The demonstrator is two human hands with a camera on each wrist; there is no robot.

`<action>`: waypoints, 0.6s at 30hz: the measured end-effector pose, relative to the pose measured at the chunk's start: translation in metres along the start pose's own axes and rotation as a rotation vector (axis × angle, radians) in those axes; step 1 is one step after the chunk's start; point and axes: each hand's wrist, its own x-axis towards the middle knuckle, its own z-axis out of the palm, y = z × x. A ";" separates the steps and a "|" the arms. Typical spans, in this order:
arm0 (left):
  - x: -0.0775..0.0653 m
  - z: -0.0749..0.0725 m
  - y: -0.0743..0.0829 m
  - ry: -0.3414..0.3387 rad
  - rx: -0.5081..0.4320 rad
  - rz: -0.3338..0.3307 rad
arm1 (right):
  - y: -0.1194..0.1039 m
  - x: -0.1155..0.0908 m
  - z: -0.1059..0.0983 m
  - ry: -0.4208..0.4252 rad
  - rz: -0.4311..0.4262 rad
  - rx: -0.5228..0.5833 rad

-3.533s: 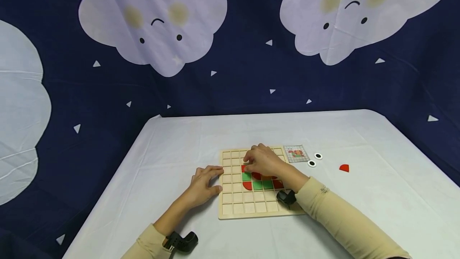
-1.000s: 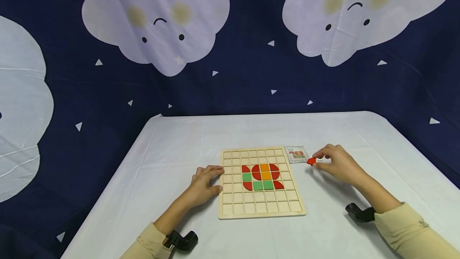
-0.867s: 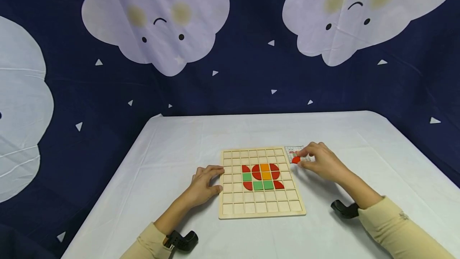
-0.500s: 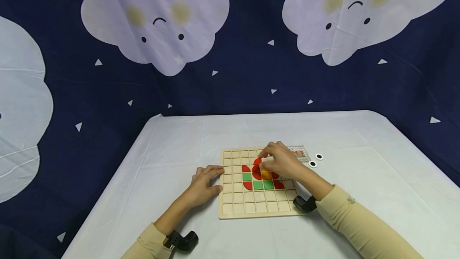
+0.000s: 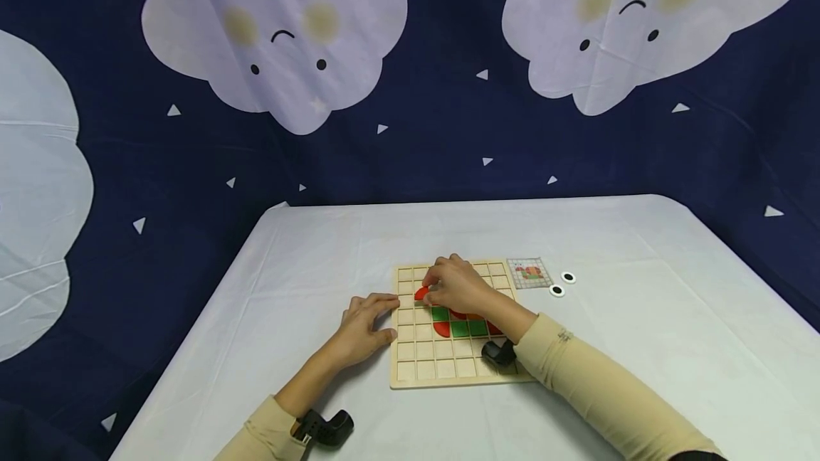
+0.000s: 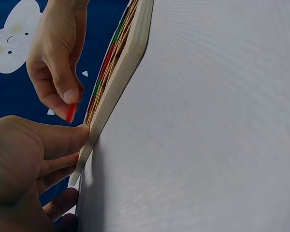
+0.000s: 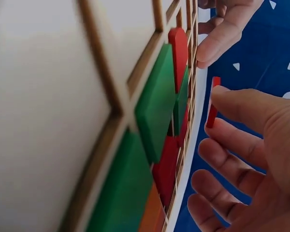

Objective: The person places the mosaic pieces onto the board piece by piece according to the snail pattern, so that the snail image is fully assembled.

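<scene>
My right hand (image 5: 458, 284) pinches a red quarter-round tile (image 5: 421, 293) between thumb and fingertips, over the upper left part of a wooden grid board (image 5: 423, 372). In the right wrist view the red tile (image 7: 213, 104) is held on edge, apart from the board. Green tiles (image 5: 460, 329) and a red corner tile (image 5: 441, 329) lie in the grid; orange and other red ones are partly hidden under my right hand. My left hand (image 5: 360, 331) rests on the table, its thumb and fingertips touching the board's left edge.
A small pattern card (image 5: 529, 273) lies by the board's upper right corner. Two white discs with black centres, one of them an eye disc (image 5: 568, 277), lie just right of it. A white cloth (image 5: 307, 262) covers the table; a dark blue cloud-print curtain (image 5: 442, 155) hangs behind.
My right hand picked up the red quarter-round tile from the table's right side and carried it left, past the card, over the board. My left hand stayed at the board's edge.
</scene>
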 end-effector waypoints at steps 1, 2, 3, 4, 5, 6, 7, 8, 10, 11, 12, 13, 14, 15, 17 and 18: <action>0.000 0.000 0.000 -0.001 0.000 0.001 | 0.000 0.001 0.001 -0.002 0.003 -0.005; 0.000 0.000 0.000 -0.003 0.000 0.001 | 0.000 0.002 0.002 -0.006 0.007 -0.009; 0.000 -0.001 0.000 -0.005 -0.001 0.001 | 0.000 0.003 0.003 -0.010 0.007 -0.019; 0.000 -0.001 0.000 -0.007 -0.003 0.001 | 0.000 0.003 0.003 -0.015 0.007 -0.026; 0.000 -0.001 0.000 -0.009 -0.005 0.000 | 0.000 0.004 0.004 -0.019 0.004 -0.032; 0.000 -0.001 0.000 -0.009 -0.006 0.000 | 0.001 0.004 0.004 -0.023 0.000 -0.042; 0.000 -0.001 0.001 -0.009 -0.007 0.000 | 0.001 0.004 0.004 -0.028 -0.005 -0.052; 0.000 -0.001 0.001 -0.009 -0.008 0.000 | 0.002 0.004 0.004 -0.034 -0.011 -0.059; 0.000 -0.001 0.001 -0.009 -0.012 -0.001 | 0.003 0.004 0.005 -0.041 -0.017 -0.068; 0.000 -0.001 0.001 -0.009 -0.012 -0.001 | 0.003 0.004 0.005 -0.043 -0.021 -0.073; 0.000 -0.002 0.001 -0.009 -0.014 -0.001 | 0.003 0.004 0.005 -0.046 -0.023 -0.079; 0.000 -0.002 0.001 -0.010 -0.014 0.000 | 0.003 0.004 0.005 -0.048 -0.023 -0.080; 0.000 -0.001 0.001 -0.009 -0.014 0.000 | 0.004 0.004 0.005 -0.050 -0.023 -0.081; -0.001 -0.002 0.001 -0.010 -0.014 -0.001 | 0.004 0.004 0.005 -0.051 -0.023 -0.081; -0.001 -0.001 0.001 -0.009 -0.013 -0.001 | 0.004 0.004 0.006 -0.055 -0.024 -0.085; -0.001 -0.001 0.002 -0.008 -0.013 -0.001 | 0.004 0.004 0.006 -0.056 -0.025 -0.089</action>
